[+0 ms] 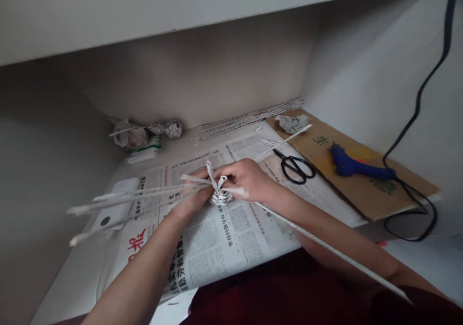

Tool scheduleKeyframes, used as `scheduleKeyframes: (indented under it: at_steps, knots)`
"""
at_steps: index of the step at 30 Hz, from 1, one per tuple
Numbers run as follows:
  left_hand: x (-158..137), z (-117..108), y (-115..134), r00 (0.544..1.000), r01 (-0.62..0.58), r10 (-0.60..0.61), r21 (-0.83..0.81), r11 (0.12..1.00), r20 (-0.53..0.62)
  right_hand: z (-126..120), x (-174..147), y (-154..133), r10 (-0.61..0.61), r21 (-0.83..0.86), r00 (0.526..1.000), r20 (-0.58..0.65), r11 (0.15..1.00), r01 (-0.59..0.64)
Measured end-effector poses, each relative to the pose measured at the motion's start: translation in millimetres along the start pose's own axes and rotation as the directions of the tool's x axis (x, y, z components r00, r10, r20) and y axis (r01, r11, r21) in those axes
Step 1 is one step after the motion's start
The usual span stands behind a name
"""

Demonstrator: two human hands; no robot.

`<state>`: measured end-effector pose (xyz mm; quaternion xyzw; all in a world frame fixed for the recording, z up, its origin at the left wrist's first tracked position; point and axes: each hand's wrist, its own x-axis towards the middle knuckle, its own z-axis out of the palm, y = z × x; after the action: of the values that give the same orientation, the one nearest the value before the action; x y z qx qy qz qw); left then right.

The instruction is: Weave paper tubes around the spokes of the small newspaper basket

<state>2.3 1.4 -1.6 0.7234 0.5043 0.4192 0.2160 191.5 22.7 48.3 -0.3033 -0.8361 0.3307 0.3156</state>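
Observation:
Between my two hands is a small woven paper piece (220, 197), white with dark print marks, its rolled paper strips sticking out on several sides. My left hand (197, 190) closes round its left side, where long strips (133, 197) run out to the left. Fingers of my right hand (248, 176) are bent onto the top and right of the weave. Another long white strip (325, 240) passes under my right wrist and along the forearm. The fingertips are partly hidden behind the strips.
Newspaper (217, 238) covers the tabletop. Black-handled scissors (294, 167) lie to the right, beside cardboard (376, 199) bearing a blue glue gun (358, 166) with a black cord (419, 98). Rolled paper sticks (249, 118) lie along the back. A white device (115, 202) is at left.

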Motion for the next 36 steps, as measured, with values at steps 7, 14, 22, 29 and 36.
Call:
scheduleKeyframes:
  at_steps: [7,14,22,29,36]
  knots:
    - [1,-2,6,1.000,-0.024,0.024,0.082,0.996,0.006,1,10,19,0.200,0.350,0.979,-0.034,0.920,-0.176]
    - [-1,0,7,0.989,0.016,0.000,0.110,0.994,-0.147,-11,11,32,0.297,-0.060,0.954,-0.052,0.952,-0.300]
    - [1,1,17,0.990,0.002,0.011,0.090,0.996,-0.143,12,20,47,0.359,0.326,0.932,-0.047,0.887,-0.325]
    - [0,4,20,0.986,0.006,0.006,0.071,0.997,-0.166,-1,17,43,0.164,0.329,0.982,0.094,0.926,-0.186]
    - [0,4,13,0.972,0.087,-0.075,0.045,0.995,-0.224,-16,11,31,0.116,0.244,0.947,0.301,0.950,-0.193]
